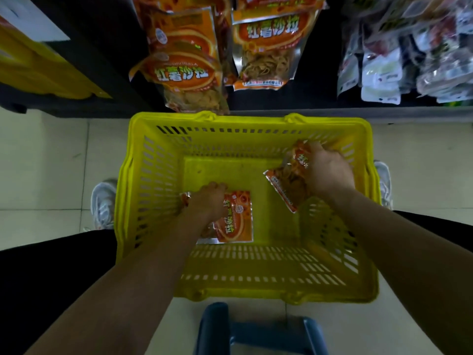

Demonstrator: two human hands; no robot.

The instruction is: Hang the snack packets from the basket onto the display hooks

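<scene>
While both arms reach down into the yellow basket point(245, 129) on the pale tiled floor point(51, 160), the head view shows each hand on an orange snack packet. The right hand point(329, 172) is clenched around the lifted packet point(289, 183), which sits to the left of the palm at the basket's right wall, clear of the basket bottom; its long axis runs diagonally, the gripped end toward the far right and the sealed bottom edge toward the near left. The left hand point(208, 198) rests on the flat packet point(235, 221) lying on the basket floor near its left-centre; its fingers curl over the packet's far-left part, though whether they actually pinch it cannot be told. That packet lies face up, long axis running roughly near to far. Beyond the basket, more orange packets point(266, 42) hang on the dark display rack point(320, 60), with clear-wrapped packets point(384, 73) to their right.
</scene>
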